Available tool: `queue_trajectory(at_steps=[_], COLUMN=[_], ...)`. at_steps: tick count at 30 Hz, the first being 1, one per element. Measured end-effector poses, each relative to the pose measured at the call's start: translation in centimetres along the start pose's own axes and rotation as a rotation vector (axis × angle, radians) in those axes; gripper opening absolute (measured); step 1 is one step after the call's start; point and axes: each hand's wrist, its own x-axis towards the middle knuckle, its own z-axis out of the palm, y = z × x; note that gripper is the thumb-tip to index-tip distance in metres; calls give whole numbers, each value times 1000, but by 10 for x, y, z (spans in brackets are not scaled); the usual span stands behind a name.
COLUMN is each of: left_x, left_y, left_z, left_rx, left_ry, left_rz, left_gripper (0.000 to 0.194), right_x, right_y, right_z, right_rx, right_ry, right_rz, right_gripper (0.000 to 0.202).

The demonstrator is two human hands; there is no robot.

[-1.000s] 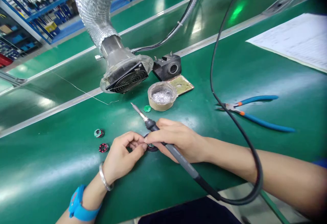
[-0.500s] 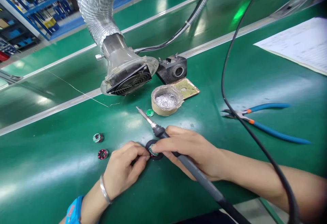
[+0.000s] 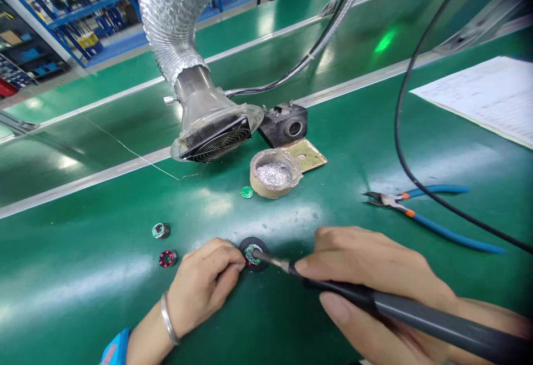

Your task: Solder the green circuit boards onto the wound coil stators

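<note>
My right hand (image 3: 375, 281) grips a soldering iron (image 3: 420, 316) by its dark handle. The iron's metal tip points left and meets a small round green circuit board (image 3: 250, 251), which sits within a black ring (image 3: 259, 242) on the bench. Whether the tip presses on the board or hovers just over it, I cannot tell. At the ring's left edge, my left hand (image 3: 208, 276) has thumb and forefinger pinched against it; the exact contact is partly hidden. Further left stand two small round parts, one green-topped (image 3: 159, 230) and one red and black (image 3: 167, 258).
A fume duct with a fan (image 3: 220, 140) hangs over the bench. Beyond my hands are a bowl of solder bits (image 3: 270, 190), a green disc (image 3: 247, 192), a sponge plate (image 3: 314, 158) and an iron stand (image 3: 281, 127). Blue-handled cutters (image 3: 452, 234), a black cable (image 3: 400, 126) and papers (image 3: 478, 101) lie right.
My right hand has drawn back to the right, off the board, and the iron's tip has swung down onto or close to it. My left hand stays at the ring.
</note>
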Motion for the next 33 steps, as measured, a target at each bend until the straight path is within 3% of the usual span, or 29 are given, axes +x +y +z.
queue_trajectory(at_steps=[24,33], left_x=[-2,0], left_y=[-5,-3], left_z=[1,0], left_rx=[-5,-18], left_ry=[-24,-8], left_rz=[2,11], left_gripper=[14,14], right_x=[-6,-11], right_y=[1,-7], right_z=[15,0], right_rx=[48,-78], right_ry=[-29,-96], right_rz=[22,73], right_gripper=[31,28])
